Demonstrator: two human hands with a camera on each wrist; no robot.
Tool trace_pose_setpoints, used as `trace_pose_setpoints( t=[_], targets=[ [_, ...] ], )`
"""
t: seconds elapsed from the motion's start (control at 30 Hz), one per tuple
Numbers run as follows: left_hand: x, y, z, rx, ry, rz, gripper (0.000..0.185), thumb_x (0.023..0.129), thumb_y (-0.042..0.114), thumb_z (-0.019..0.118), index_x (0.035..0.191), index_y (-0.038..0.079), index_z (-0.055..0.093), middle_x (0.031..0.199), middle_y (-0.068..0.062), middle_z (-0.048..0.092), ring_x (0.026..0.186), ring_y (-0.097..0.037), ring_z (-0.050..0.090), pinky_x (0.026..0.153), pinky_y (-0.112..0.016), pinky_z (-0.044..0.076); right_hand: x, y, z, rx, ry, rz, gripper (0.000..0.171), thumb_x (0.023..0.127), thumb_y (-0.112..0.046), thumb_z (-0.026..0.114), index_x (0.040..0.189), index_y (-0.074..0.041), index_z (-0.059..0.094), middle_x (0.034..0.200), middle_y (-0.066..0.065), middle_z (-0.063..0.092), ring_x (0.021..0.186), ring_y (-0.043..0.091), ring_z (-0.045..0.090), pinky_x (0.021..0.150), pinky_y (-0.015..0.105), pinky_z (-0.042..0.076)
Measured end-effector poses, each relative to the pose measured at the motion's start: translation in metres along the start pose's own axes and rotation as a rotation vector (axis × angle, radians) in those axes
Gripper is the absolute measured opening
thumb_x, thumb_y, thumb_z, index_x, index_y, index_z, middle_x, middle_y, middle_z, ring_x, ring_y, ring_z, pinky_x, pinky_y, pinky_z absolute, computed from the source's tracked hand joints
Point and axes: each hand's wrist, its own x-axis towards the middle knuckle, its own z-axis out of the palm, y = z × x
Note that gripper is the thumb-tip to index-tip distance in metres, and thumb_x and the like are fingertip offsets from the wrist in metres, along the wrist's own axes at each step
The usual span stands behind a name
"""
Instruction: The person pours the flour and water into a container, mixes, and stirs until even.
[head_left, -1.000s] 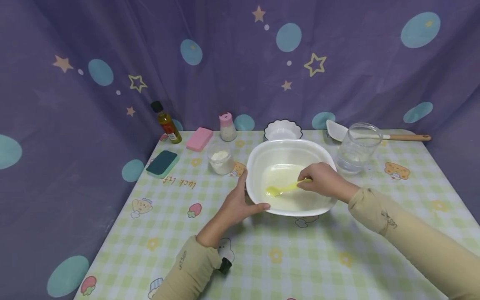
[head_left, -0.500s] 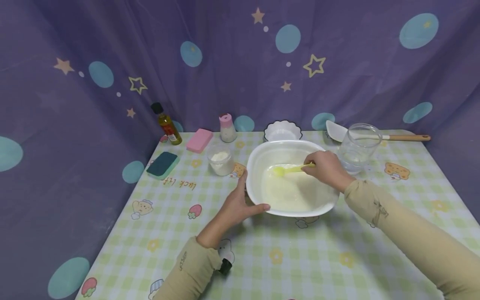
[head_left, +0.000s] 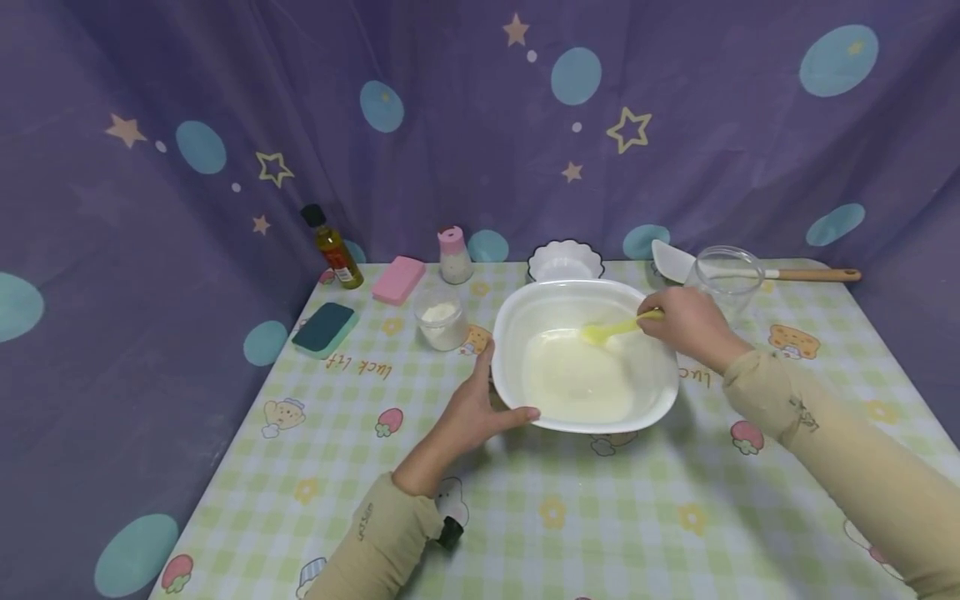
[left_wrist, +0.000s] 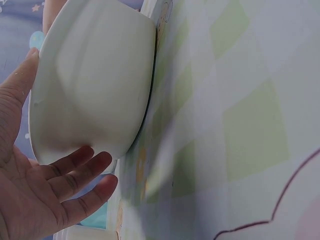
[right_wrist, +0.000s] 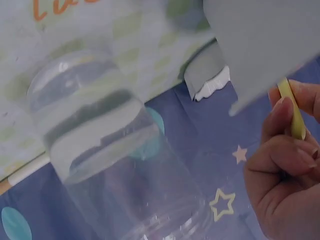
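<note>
A white basin holding pale, milky liquid stands on the table. My left hand holds its near left corner; in the left wrist view the thumb lies at the rim and fingers rest against the outer wall. My right hand pinches the handle of a yellow spoon over the basin's right side. The spoon's head points left, at the far edge of the liquid. In the right wrist view the handle sits between thumb and fingers, while the basin wall hides the spoon's head.
Right of the basin stands a clear glass jar with water, before a white spatula. A scalloped dish sits behind. Leftward are a cup of white powder, pink-topped shaker, pink sponge, green sponge and oil bottle.
My right hand has carried the spoon from the liquid's near left part to its far edge, then rightward. My left hand and the basin have stayed in place.
</note>
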Motion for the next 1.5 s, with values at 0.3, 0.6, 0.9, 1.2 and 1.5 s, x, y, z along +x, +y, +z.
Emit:
trace_pose_setpoints(
  t=[0.3, 0.6, 0.9, 1.2, 1.5],
  targets=[
    [0.0, 0.0, 0.0, -0.014, -0.002, 0.009, 0.123, 0.072, 0.04, 0.087, 0.158, 0.021, 0.001, 0.158, -0.004, 0.027, 0.139, -0.017, 0.034, 0.112, -0.045, 0.028, -0.01, 0.004, -0.022, 0.006, -0.132, -0.004, 0.016, 0.088, -0.011, 0.067, 0.097, -0.002, 0.076, 0.089, 0.011, 0.073, 0.066, 0.018, 0.058, 0.07, 0.043, 0.048],
    [0.0, 0.0, 0.0, -0.012, -0.001, 0.001, 0.124, 0.072, 0.042, 0.087, 0.158, 0.021, 0.001, 0.159, -0.005, 0.026, 0.14, -0.018, 0.032, 0.113, -0.045, 0.027, -0.022, 0.004, -0.035, 0.003, -0.223, -0.042, 0.008, 0.084, -0.009, 0.072, 0.09, -0.008, 0.079, 0.084, 0.003, 0.073, 0.07, 0.015, 0.062, 0.069, 0.041, 0.051],
    [0.0, 0.0, 0.001, -0.006, -0.001, -0.023, 0.123, 0.071, 0.044, 0.086, 0.158, 0.027, 0.0, 0.16, -0.003, 0.022, 0.141, -0.017, 0.028, 0.113, -0.045, 0.026, -0.027, 0.003, -0.035, 0.053, -0.32, -0.094, 0.005, 0.083, -0.013, 0.075, 0.086, -0.012, 0.079, 0.082, -0.003, 0.071, 0.069, 0.009, 0.058, 0.065, 0.033, 0.049],
    [0.0, 0.0, 0.001, -0.007, 0.003, -0.009, 0.123, 0.072, 0.043, 0.086, 0.158, 0.022, 0.001, 0.16, -0.002, 0.022, 0.141, -0.017, 0.028, 0.112, -0.045, 0.027, -0.029, -0.001, -0.023, 0.106, -0.384, -0.125, 0.004, 0.084, -0.015, 0.075, 0.085, -0.013, 0.078, 0.079, -0.006, 0.07, 0.069, 0.009, 0.058, 0.066, 0.032, 0.05],
    [0.001, -0.001, 0.001, -0.006, -0.001, -0.006, 0.122, 0.072, 0.045, 0.085, 0.158, 0.023, 0.001, 0.159, -0.003, 0.024, 0.141, -0.017, 0.029, 0.112, -0.045, 0.027, -0.03, -0.013, -0.006, 0.131, -0.365, -0.217, 0.006, 0.086, -0.018, 0.074, 0.08, -0.017, 0.075, 0.074, -0.011, 0.066, 0.063, 0.006, 0.054, 0.06, 0.028, 0.047]
  ],
)
